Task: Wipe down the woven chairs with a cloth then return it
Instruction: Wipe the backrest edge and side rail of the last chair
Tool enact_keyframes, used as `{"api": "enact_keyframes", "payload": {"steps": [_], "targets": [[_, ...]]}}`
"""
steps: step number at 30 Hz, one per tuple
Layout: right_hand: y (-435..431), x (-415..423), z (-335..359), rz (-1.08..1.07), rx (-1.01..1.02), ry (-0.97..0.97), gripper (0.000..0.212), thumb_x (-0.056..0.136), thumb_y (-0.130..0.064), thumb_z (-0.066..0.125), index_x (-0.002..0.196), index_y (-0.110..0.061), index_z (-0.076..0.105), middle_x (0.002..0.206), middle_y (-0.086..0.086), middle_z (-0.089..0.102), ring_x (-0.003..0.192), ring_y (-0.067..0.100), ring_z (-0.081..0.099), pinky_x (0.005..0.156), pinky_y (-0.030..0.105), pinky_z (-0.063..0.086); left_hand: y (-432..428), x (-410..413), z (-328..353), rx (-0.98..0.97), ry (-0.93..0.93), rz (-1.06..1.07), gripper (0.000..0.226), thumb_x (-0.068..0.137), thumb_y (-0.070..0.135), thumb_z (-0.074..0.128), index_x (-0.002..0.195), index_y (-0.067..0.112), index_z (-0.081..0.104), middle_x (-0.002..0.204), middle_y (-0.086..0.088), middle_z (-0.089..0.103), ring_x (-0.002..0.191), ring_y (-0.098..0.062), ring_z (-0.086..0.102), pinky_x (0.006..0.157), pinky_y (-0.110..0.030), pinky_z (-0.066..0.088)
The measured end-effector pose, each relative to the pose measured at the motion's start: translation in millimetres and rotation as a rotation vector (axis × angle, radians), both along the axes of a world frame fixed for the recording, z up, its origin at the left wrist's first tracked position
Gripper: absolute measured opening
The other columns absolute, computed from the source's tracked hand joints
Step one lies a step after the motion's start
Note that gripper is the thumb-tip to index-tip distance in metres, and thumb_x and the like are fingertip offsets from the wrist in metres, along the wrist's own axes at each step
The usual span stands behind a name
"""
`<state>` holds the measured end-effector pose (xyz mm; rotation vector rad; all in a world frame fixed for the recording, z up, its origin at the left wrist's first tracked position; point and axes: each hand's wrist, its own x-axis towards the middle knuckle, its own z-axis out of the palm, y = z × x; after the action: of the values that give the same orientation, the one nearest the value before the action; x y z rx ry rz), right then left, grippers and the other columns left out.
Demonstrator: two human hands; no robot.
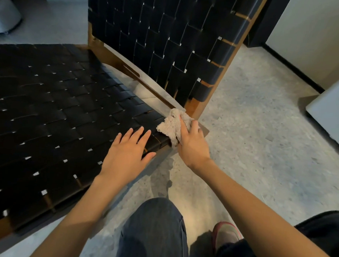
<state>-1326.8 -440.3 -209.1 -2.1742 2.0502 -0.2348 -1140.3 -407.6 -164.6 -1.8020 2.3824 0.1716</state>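
Knee (153, 224) by the chair seat (50, 114).
Right hand (193, 146) holds the cloth (172, 124) on its corner; left hand (127, 155) lies flat beside.

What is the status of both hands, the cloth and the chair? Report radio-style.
Left hand open, flat on woven seat. Right hand grips cloth at seat corner by backrest. Nothing blocking the wipe.
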Motion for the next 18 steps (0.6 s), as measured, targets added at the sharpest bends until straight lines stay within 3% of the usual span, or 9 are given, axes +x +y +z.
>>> {"api": "enact_keyframes", "payload": {"steps": [3, 5, 9, 11, 12, 14, 16, 18], "targets": [[-3, 1, 12, 0.001, 0.06, -0.116, 0.063, 0.091, -0.017, 0.059, 0.145, -0.014, 0.028, 0.132, 0.015, 0.029, 0.107, 0.033, 0.05, 0.09, 0.042, 0.05, 0, -1, -1, -0.003, -0.017, 0.002, 0.066, 0.097, 0.056, 0.023, 0.151, 0.026, -0.001, 0.16, 0.001, 0.004, 0.146, -0.022, 0.006, 0.119, -0.043, 0.012], [-4, 1, 17, 0.032, 0.097, -0.198, 0.053, 0.091, -0.018, 0.057, 0.139, -0.015, 0.036, 0.13, 0.013, 0.031, 0.103, 0.033, 0.053, 0.091, 0.042, 0.049, 2, -2, 0, -0.011, -0.021, -0.005, 0.065, 0.097, 0.054, 0.023, 0.151, 0.024, 0.002, 0.16, -0.001, 0.005, 0.146, -0.023, 0.007, 0.119, -0.044, 0.013], [8, -1, 18, 0.169, 0.206, -0.277, 0.056, 0.097, -0.027, 0.051, 0.145, -0.016, 0.024, 0.135, 0.008, 0.024, 0.108, 0.031, 0.05, 0.091, 0.039, 0.05, 4, -1, 2, -0.03, -0.01, -0.016, 0.063, 0.098, 0.052, 0.025, 0.15, 0.019, 0.015, 0.159, -0.002, 0.007, 0.146, -0.024, 0.009, 0.118, -0.045, 0.015], [19, -1, 13, 0.124, 0.323, -0.454, 0.067, 0.096, -0.029, 0.05, 0.149, -0.025, 0.009, 0.14, 0.001, 0.014, 0.118, 0.031, 0.043, 0.091, 0.035, 0.051, 5, -1, 1, -0.038, 0.001, -0.015, 0.064, 0.098, 0.052, 0.026, 0.15, 0.019, 0.013, 0.159, -0.002, 0.009, 0.146, -0.024, 0.01, 0.118, -0.045, 0.015], [24, 1, 8, 0.09, 0.385, -0.582, 0.071, 0.095, -0.034, 0.048, 0.15, -0.03, 0.003, 0.145, -0.003, 0.009, 0.127, 0.032, 0.035, 0.098, 0.036, 0.047, 4, -1, 1, -0.04, 0.01, -0.012, 0.064, 0.098, 0.052, 0.027, 0.151, 0.019, 0.012, 0.159, -0.002, 0.01, 0.146, -0.023, 0.011, 0.118, -0.045, 0.015], [32, 9, 0, 0.0, 0.417, -0.858, 0.067, 0.097, -0.048, 0.038, 0.148, -0.041, -0.004, 0.155, -0.01, -0.002, 0.143, 0.026, 0.01, 0.117, 0.045, 0.023, 2, -1, 1, -0.036, 0.023, -0.011, 0.066, 0.097, 0.053, 0.028, 0.151, 0.021, 0.008, 0.159, -0.001, 0.011, 0.146, -0.023, 0.011, 0.118, -0.044, 0.014], [36, 23, -1, -0.18, 0.373, -1.076, 0.061, 0.098, -0.058, 0.029, 0.145, -0.047, -0.008, 0.158, -0.011, -0.018, 0.147, 0.018, -0.009, 0.12, 0.047, 0.003, 0, -1, 1, -0.021, 0.034, -0.014, 0.067, 0.097, 0.054, 0.029, 0.151, 0.023, 0.006, 0.159, -0.001, 0.01, 0.146, -0.023, 0.011, 0.118, -0.044, 0.013], [32, 41, 2, -0.316, 0.356, -1.135, 0.065, 0.098, -0.059, 0.023, 0.148, -0.039, -0.014, 0.155, -0.006, -0.032, 0.146, 0.019, -0.017, 0.118, 0.042, -0.005, -1, -1, 1, -0.012, 0.043, -0.012, 0.067, 0.096, 0.054, 0.031, 0.151, 0.023, 0.007, 0.159, 0.0, 0.009, 0.146, -0.022, 0.01, 0.118, -0.043, 0.012]]}}
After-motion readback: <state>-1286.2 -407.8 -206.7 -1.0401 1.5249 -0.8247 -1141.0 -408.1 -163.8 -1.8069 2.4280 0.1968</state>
